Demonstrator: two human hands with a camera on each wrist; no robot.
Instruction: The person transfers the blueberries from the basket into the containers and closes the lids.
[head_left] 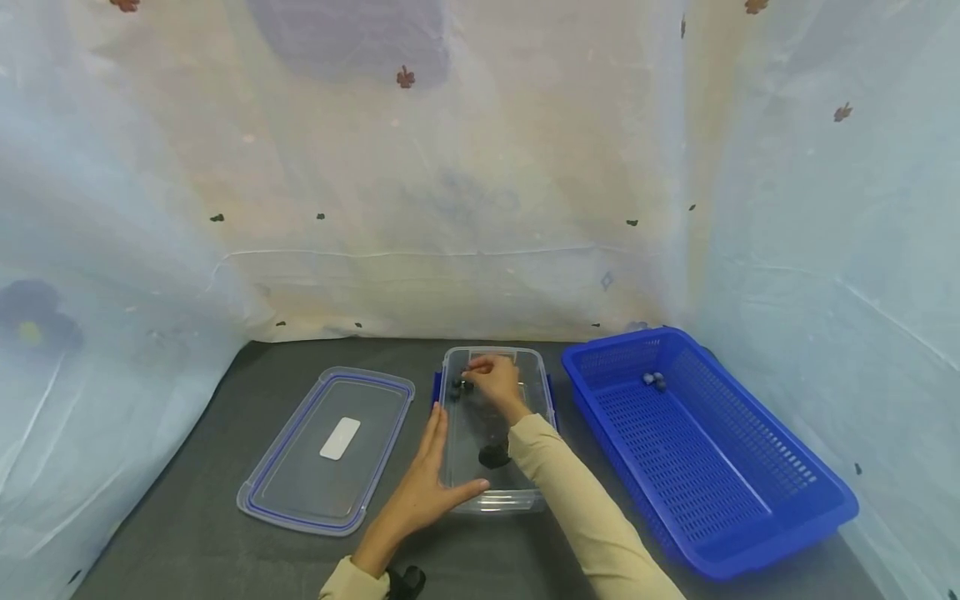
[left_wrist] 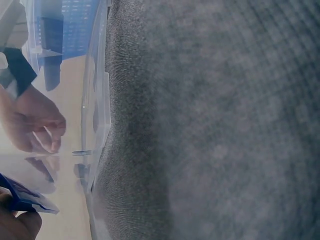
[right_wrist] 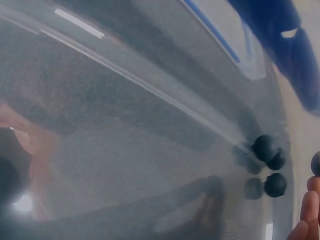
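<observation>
A clear plastic box (head_left: 491, 500) with blue side latches stands in the middle of the table. Small dark balls (right_wrist: 275, 185) lie inside it in a far corner, near the far left in the head view. My right hand (head_left: 495, 383) is over the far end of the box and pinches another dark ball (right_wrist: 315, 164) at its fingertips. My left hand (head_left: 423, 487) rests against the box's near left side, fingers straight and thumb spread toward the front. In the left wrist view, the right hand (left_wrist: 37, 120) shows through the clear wall.
Left of the box lies a clear lid (head_left: 300, 492) with a blue seal and a white label (head_left: 340, 438). To the right is a blue perforated basket (head_left: 720, 433) holding a few small greyish balls (head_left: 654, 380). Patterned sheeting (head_left: 480, 167) walls the table at the back and sides.
</observation>
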